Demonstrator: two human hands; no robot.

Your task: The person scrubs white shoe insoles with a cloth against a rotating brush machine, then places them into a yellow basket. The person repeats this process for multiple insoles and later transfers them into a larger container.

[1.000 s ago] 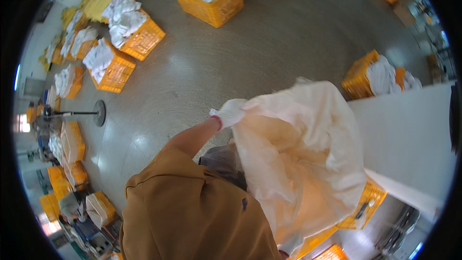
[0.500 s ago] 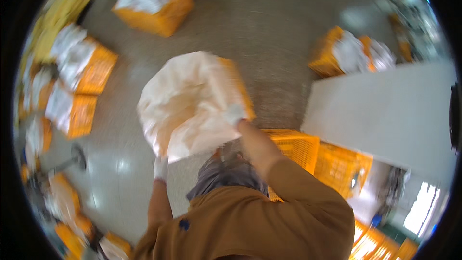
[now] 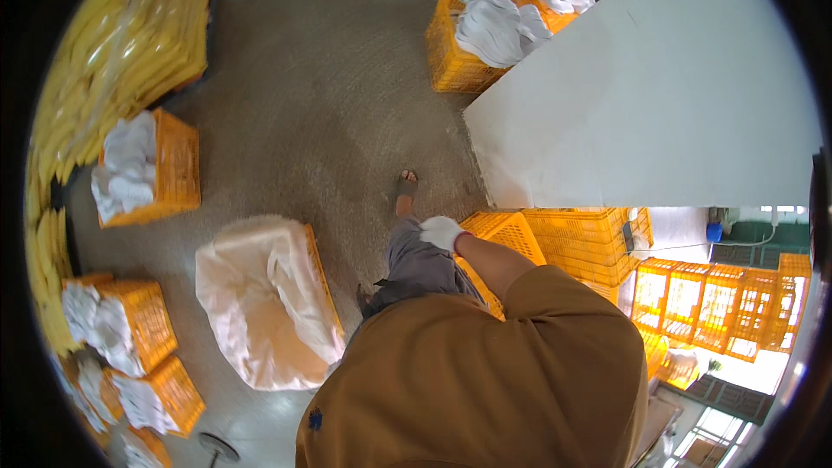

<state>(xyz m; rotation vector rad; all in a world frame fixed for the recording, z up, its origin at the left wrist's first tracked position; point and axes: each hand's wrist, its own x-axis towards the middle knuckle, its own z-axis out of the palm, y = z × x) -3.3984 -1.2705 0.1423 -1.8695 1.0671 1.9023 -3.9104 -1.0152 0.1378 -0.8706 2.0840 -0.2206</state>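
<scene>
My right hand (image 3: 443,233), in a white knitted glove, hangs beside my grey shorts, near a yellow plastic crate (image 3: 505,238). Its fingers are loosely bent, and nothing shows in them. My left hand is out of sight behind my brown shirt. To my left on the floor sits a yellow crate lined with a large off-white cloth bag (image 3: 269,295). The bag's mouth is spread wide over the crate's rim, and no contents show inside it. The crate's slatted side (image 3: 325,282) shows along the bag's right edge.
White bundled goods fill crates at the left (image 3: 178,169) and ahead (image 3: 459,56). Stacked yellow packs (image 3: 130,43) stand at the far left. A broad white panel (image 3: 641,95) juts in from the right. Stacked crates (image 3: 576,243) stand beside it. My sandalled foot (image 3: 407,182) is forward.
My right hand has let go of the lined crate and come back beside my thigh. The crate now lies farther left, and my left hand has passed out of sight. My view has turned right.
</scene>
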